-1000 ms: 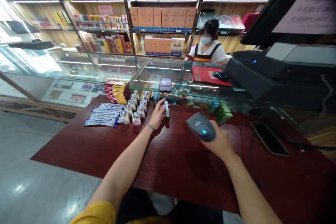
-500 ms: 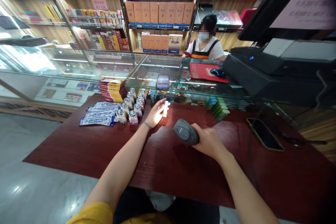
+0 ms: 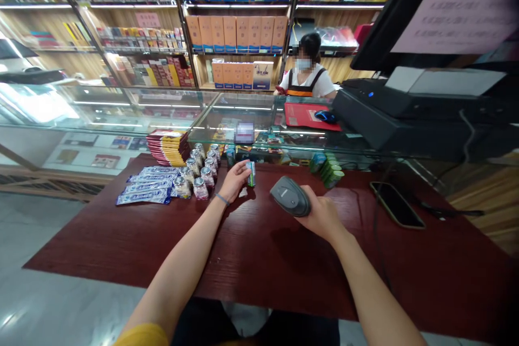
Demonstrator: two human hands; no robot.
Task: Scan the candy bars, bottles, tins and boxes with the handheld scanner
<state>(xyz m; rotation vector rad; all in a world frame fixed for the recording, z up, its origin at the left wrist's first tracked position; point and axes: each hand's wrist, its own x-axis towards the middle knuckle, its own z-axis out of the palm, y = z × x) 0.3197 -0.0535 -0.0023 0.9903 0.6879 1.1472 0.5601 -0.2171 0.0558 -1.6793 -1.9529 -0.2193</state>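
My left hand (image 3: 235, 183) is closed on a small green and white packet (image 3: 251, 174), held upright just over the dark red table (image 3: 243, 248). To its right, my right hand (image 3: 320, 212) grips the handle of a grey barcode scanner (image 3: 290, 196), whose head tilts toward the packet. Left of my left hand stand several small lidded jars (image 3: 200, 188) in two rows. Beside them lie long blue and white sachets (image 3: 145, 193), with a stack of red and yellow packets (image 3: 167, 147) behind.
Green cylindrical packs (image 3: 330, 171) stand near the table's back edge, a phone (image 3: 397, 204) lies at the right. Behind runs a glass display counter (image 3: 227, 108) with a mouse (image 3: 325, 115) on a red mat (image 3: 298, 115). A masked person (image 3: 308, 75) is behind it.
The bright scanner light on the packet and my left fingers is gone. The packet shows its green side more plainly. The whole view has shifted slightly; both hands keep their holds.
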